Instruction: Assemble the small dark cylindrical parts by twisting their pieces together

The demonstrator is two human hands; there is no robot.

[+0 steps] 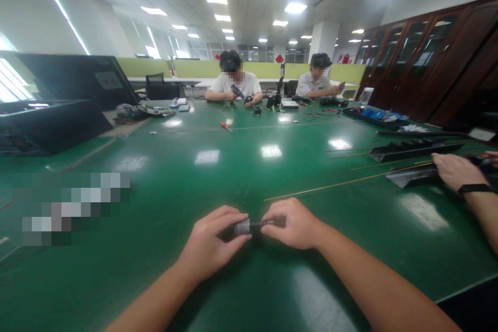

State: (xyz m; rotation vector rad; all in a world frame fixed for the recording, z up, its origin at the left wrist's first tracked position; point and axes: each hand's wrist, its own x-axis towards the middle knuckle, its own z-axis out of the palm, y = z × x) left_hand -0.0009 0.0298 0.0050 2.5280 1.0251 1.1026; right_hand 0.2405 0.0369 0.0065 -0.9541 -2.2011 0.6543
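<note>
Over the near middle of the green table (187, 181), my left hand (212, 236) is closed, thumb and fingers around a short grey cylinder (243, 226). Facing it, my right hand (295, 224) pinches a thin dark rod-like piece (268, 222). The rod points at the cylinder's right end; whether the two are joined, I cannot tell. Fingers cover part of both pieces. Just beyond my right hand lies the end of a long thin brass-coloured rod (322, 187).
On the right, another person's hand (459, 170) rests by a black channel-shaped part (412, 175). An orange screwdriver (226, 126) lies farther back. Across the table sit two people; one holds a power drill (237, 92). A large black case (50, 127) stands at left.
</note>
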